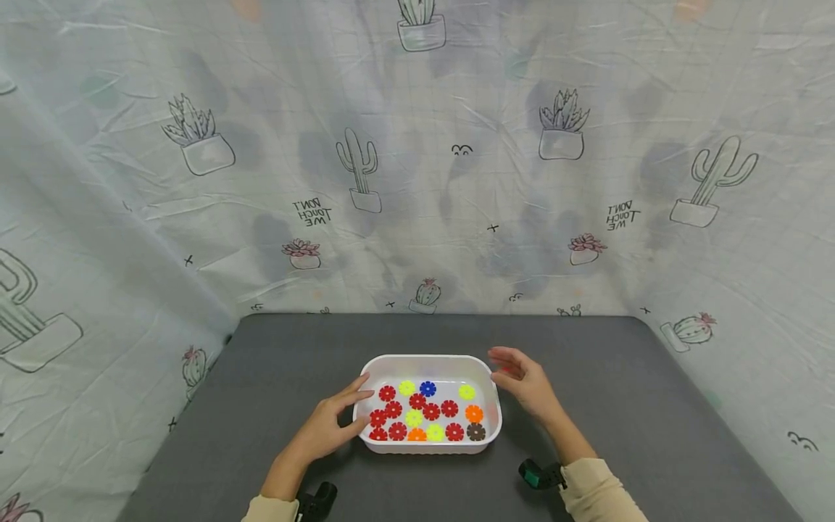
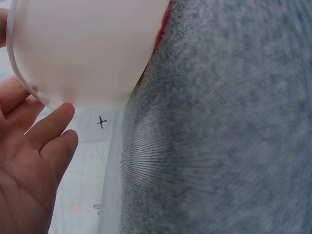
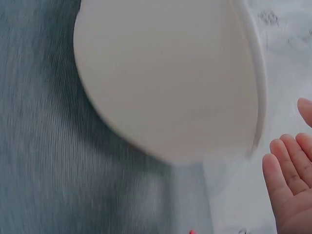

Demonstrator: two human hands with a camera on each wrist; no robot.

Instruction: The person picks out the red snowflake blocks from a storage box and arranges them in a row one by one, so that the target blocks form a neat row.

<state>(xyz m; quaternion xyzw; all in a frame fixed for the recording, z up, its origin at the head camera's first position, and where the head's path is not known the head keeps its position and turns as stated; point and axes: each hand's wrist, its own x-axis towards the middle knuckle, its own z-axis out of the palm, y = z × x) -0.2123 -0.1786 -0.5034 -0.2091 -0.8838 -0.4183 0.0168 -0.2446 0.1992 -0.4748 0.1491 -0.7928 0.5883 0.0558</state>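
Observation:
A white plastic tub (image 1: 427, 448) stands on the grey table, holding several flower-shaped plastic discs (image 1: 431, 412) in red, yellow, orange, blue and brown. My left hand (image 1: 333, 423) holds the tub's left end, thumb and some fingertips over the rim. In the left wrist view, the lower fingers (image 2: 56, 124) lie against the outer wall. Just off the tub's right end is my right hand (image 1: 530, 384), fingers loosely bent and thumb apart from them. Between that thumb and the fingers a small red spot shows. The right wrist view has the palm (image 3: 295, 209) bare.
The grey table (image 1: 587, 406) reaches back to a pale curtain (image 1: 417, 181) printed with cactus drawings, which also hangs at both sides. Dark wrist bands (image 1: 541, 475) sit below each hand. A small red thing (image 3: 192, 232) shows at the lower edge of the right wrist view.

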